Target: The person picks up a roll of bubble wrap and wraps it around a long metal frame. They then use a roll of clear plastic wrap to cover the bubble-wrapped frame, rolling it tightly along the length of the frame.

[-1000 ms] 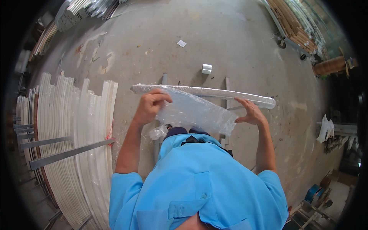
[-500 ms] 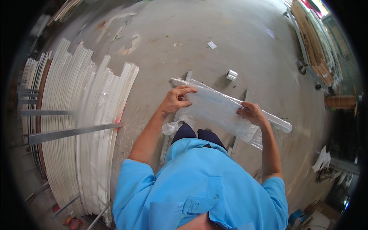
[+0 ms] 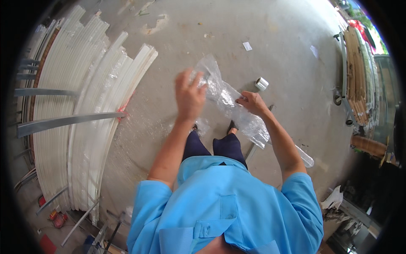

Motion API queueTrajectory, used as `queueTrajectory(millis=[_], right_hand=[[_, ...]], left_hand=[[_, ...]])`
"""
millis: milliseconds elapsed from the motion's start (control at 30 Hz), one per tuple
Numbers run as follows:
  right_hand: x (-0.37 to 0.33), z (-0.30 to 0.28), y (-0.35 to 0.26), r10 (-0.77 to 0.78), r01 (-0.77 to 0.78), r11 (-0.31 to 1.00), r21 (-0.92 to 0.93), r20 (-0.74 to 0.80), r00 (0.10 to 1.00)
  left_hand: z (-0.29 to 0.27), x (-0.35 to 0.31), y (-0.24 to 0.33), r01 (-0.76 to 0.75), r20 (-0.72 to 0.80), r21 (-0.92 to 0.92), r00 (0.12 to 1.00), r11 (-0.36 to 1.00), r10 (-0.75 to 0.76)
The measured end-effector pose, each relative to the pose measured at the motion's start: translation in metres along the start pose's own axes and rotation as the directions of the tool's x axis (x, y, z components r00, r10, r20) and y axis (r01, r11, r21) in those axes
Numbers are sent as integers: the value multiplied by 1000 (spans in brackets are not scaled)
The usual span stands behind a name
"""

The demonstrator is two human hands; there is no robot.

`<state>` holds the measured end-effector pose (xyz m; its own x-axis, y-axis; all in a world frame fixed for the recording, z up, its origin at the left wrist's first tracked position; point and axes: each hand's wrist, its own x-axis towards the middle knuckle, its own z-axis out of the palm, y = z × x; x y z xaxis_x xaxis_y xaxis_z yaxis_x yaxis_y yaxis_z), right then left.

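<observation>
A crumpled sheet of clear plastic film point(image 3: 230, 103) hangs slantwise in front of me, its upper left end bunched and raised. Beside that end is my left hand point(image 3: 189, 95), its fingers smeared by motion, so its grip on the film is unclear. My right hand point(image 3: 253, 103) is closed in a pinch on the film's far edge. Under my right forearm pokes the rounded end of a long, clear-wrapped roll point(image 3: 305, 157); the rest of it is mostly covered by the film and my arm.
A shiny roll of tape point(image 3: 261, 83) rests on the concrete floor beyond my right hand. Stacked long white strips point(image 3: 84, 118) fill the left, with metal bars point(image 3: 69, 122) jutting across them. At the far right stands a wheeled rack point(image 3: 344, 76) with brown boards point(image 3: 356, 72).
Both hands have moved up and away from my body, drawing the film off the roll. The film, formerly spread smooth, is now crumpled and lifted at its left end.
</observation>
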<state>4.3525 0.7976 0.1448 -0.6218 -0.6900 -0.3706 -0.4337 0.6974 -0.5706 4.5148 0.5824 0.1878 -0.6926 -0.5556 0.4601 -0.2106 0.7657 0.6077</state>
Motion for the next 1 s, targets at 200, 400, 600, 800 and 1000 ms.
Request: queueTrajectory(millis=[200,400,600,800,1000], right_hand=[[-18,12,-1,-202,194,979,-70,-143,969],[-29,0,-14,-391,391,920,-32,-149,908],[-37,-13,-17,-499,479,865,-145,-164,851],[-32,-6,-20,-267,267,964,18,17,963],[-34,-42,-37,-202,162,962,219,177,963]], left_hand=[[16,-13,107,-199,-22,-141,980,970,198],[69,-2,116,-90,140,-87,985,992,101],[67,-25,79,-22,129,270,992,962,-14],[70,-47,33,157,140,321,967,934,-211],[68,-45,26,248,42,167,965,954,-258]])
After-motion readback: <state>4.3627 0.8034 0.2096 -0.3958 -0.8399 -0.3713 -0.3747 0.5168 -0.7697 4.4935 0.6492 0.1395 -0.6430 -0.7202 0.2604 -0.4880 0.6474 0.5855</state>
